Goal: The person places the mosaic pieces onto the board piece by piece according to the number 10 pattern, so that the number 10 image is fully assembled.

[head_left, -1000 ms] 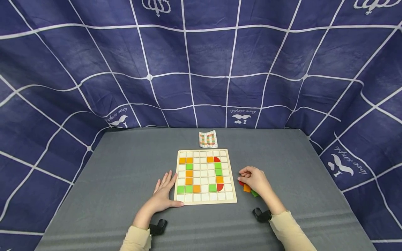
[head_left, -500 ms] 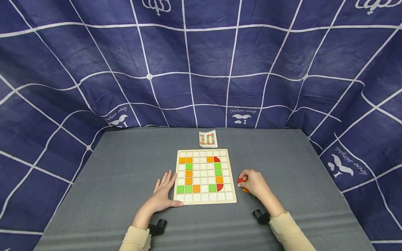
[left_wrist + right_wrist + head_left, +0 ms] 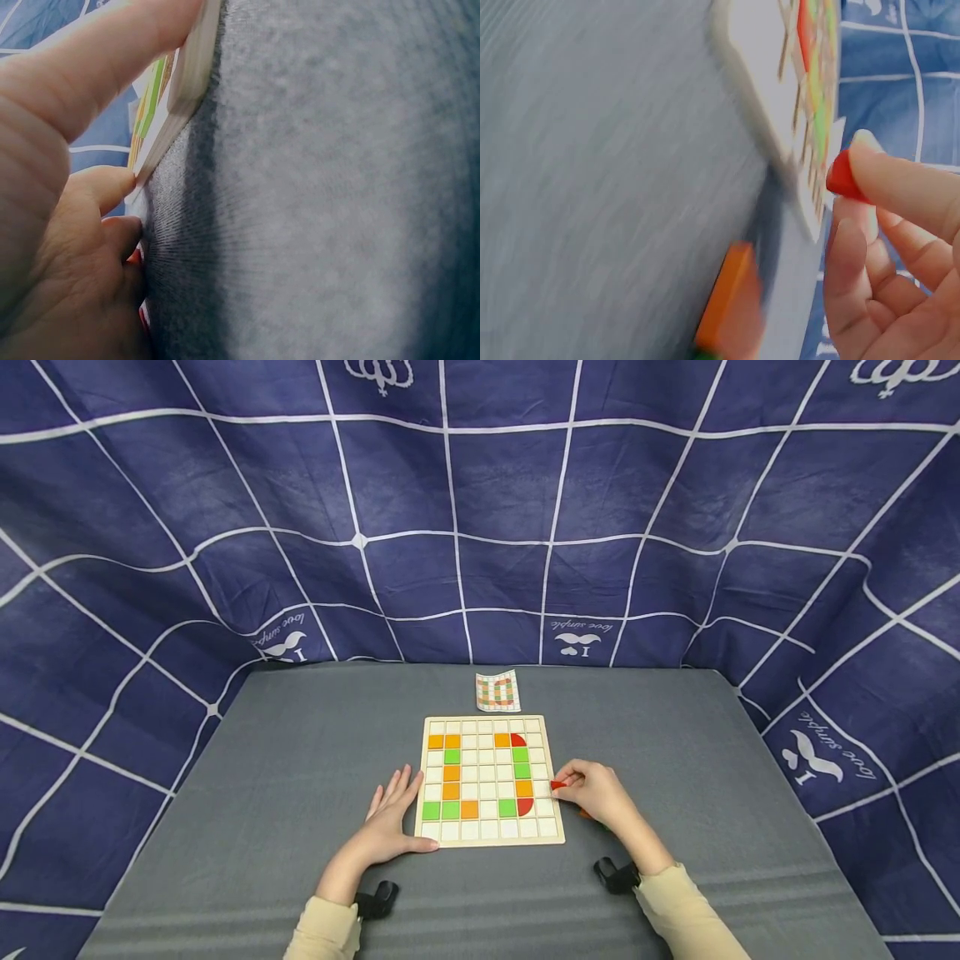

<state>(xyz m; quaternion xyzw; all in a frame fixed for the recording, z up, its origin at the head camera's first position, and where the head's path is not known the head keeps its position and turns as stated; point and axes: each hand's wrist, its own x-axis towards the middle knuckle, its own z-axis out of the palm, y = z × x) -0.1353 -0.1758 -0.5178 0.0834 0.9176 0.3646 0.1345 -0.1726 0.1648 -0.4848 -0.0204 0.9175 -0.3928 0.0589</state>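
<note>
A square wooden grid board [image 3: 489,832] lies on the table, with orange and green squares and two red quarter-round pieces set in its cells. My left hand [image 3: 387,831] rests along its left side, fingers spread and straight, the thumb touching the near left corner. Just off the right edge, my right hand [image 3: 597,793] pinches a red piece [image 3: 841,178] between thumb and finger, raised above the cloth. Beneath that hand, an orange block [image 3: 729,296] and a bit of green [image 3: 707,354] lie on the table, mostly hidden from the head view.
A small printed card [image 3: 497,692] with a coloured grid pattern lies beyond the board's far edge. Grey cloth covers the table [image 3: 330,735]. A blue checked curtain [image 3: 495,510] hangs behind and at both sides.
My right hand has picked the red piece up from the loose pieces and carried it left to the board's right edge. The left hand has stayed in place.
</note>
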